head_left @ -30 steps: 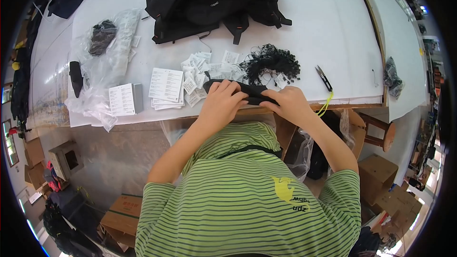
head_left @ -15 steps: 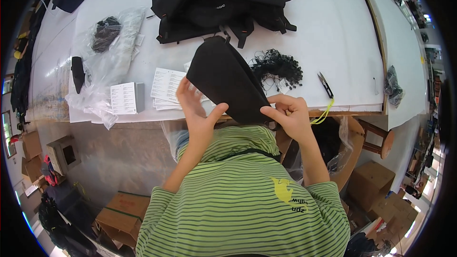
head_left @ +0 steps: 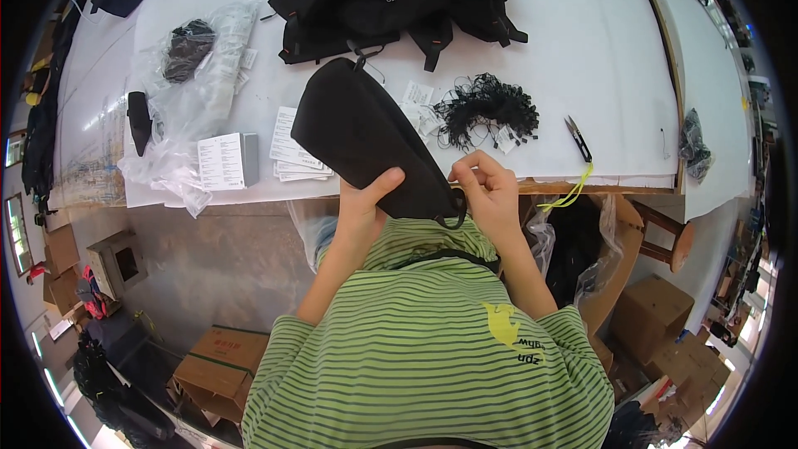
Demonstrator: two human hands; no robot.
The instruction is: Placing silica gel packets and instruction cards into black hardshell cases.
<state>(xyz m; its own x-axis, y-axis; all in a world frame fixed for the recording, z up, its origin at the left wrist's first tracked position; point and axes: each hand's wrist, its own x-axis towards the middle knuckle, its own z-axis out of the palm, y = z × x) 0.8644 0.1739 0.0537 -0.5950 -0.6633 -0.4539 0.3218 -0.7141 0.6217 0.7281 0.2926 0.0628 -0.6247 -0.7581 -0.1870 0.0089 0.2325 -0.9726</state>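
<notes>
A black soft pouch [head_left: 362,133] hangs at a slant over the table's front edge, with a small loop at each end. My left hand [head_left: 363,209] grips its lower left side, thumb on the face and the other fingers hidden behind. My right hand [head_left: 489,193] is pinched closed at the pouch's right edge, near its lower loop. Whatever those fingertips hold is too small to make out. Beyond the pouch lie a tangle of black cords [head_left: 486,114], some white tags [head_left: 416,96] and a pile of black bags [head_left: 391,4].
Snips with a yellow cord [head_left: 578,143] lie right on the white table [head_left: 598,58]. White printed cards [head_left: 223,162] stand at the left, beside clear plastic bags [head_left: 195,108]. Cardboard boxes [head_left: 220,366] and a wooden stool [head_left: 670,237] are below the table.
The pouch has shifted left and tilted more. My left hand has closed round its lower side; my right hand has slid from the lower corner, fingers now pinched.
</notes>
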